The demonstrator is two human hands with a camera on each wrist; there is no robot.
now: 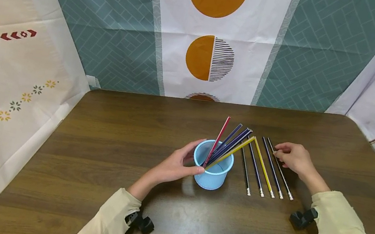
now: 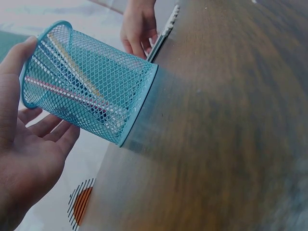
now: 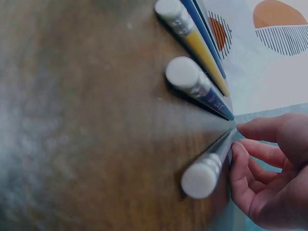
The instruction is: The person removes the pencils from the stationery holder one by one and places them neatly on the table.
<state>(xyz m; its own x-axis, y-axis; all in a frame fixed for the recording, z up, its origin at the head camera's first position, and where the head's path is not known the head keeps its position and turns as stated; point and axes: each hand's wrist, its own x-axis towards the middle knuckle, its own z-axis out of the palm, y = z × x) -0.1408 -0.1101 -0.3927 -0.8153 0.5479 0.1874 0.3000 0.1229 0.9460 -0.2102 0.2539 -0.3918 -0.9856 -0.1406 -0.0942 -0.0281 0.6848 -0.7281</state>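
One dk pencil [image 3: 207, 168] pinched nr far end by R hand [image 1: 296, 158].

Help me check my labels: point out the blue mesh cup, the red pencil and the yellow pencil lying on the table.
Blue mesh cup [image 2: 108, 74]: left wrist view, on its side wall.
Red pencil [image 1: 216, 141]: head view, mid-shaft.
Lying yellow pencil [image 1: 263, 166]: head view, mid-shaft.
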